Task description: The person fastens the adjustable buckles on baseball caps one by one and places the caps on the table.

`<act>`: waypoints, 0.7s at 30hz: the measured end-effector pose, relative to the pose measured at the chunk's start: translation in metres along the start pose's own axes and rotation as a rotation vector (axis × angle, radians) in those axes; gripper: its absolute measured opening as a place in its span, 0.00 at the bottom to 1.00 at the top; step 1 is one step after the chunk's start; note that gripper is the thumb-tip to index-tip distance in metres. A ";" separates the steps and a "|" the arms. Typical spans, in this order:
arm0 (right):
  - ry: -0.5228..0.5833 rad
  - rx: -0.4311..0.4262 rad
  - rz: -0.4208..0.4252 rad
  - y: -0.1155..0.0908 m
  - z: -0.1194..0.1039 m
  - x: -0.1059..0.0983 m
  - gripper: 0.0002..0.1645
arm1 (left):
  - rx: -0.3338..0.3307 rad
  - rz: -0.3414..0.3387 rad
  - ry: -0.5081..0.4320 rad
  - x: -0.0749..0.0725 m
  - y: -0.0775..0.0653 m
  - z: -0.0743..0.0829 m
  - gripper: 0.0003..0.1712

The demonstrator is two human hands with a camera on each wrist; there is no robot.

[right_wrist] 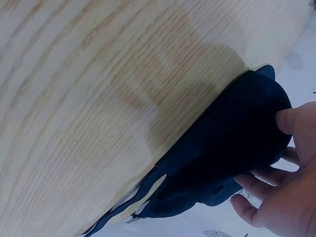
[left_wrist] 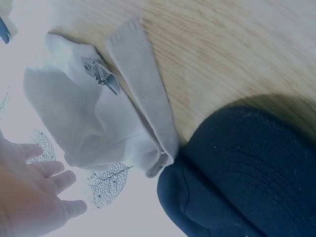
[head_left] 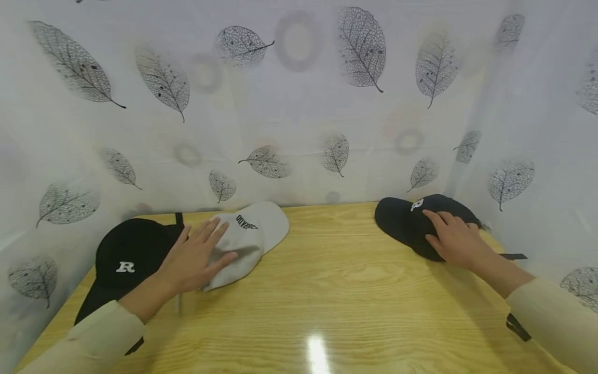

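Observation:
On the left, a white baseball cap (head_left: 243, 249) with dark lettering lies on the wooden table, its brim toward the back right. My left hand (head_left: 193, 259) hovers over its near side with fingers spread; the left wrist view shows the fingers apart from the cap's fabric (left_wrist: 84, 108). Next to it sits a black cap (head_left: 128, 249) with a white R, its brim partly behind my left sleeve. At the right, my right hand (head_left: 455, 239) holds the crown of a dark cap (head_left: 402, 223) with a white letter, thumb (right_wrist: 286, 121) on one side and fingers on the other.
The wooden table (head_left: 327, 270) reaches back to a pale curtain (head_left: 299, 104) printed with grey leaves, which also closes off both sides. A dark strap (head_left: 514, 256) juts out beyond my right wrist. Another dark piece (head_left: 518, 327) shows beside the right sleeve.

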State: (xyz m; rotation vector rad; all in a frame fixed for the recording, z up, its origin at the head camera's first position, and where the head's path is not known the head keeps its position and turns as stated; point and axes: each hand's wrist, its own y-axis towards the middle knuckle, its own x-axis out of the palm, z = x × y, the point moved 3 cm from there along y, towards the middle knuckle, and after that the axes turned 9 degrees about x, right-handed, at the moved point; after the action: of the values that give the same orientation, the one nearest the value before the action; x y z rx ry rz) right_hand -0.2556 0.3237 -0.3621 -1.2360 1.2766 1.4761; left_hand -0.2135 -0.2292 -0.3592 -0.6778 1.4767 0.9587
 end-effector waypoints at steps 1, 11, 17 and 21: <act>0.000 -0.002 0.001 0.000 -0.001 0.000 0.38 | 0.003 0.001 0.003 0.000 0.001 0.001 0.47; -0.009 0.004 0.004 0.002 -0.008 -0.002 0.36 | 0.018 0.004 0.003 0.004 0.003 0.003 0.46; 0.013 -0.022 0.025 0.002 -0.015 -0.004 0.34 | 0.034 0.016 0.000 0.005 0.006 0.007 0.46; 0.025 -0.044 0.042 0.002 -0.019 -0.005 0.33 | 0.046 0.022 -0.011 0.007 0.009 0.011 0.45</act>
State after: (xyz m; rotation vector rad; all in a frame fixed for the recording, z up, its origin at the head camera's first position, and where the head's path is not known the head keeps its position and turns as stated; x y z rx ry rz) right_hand -0.2535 0.3048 -0.3571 -1.2671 1.3004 1.5300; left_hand -0.2165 -0.2150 -0.3638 -0.6232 1.4944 0.9413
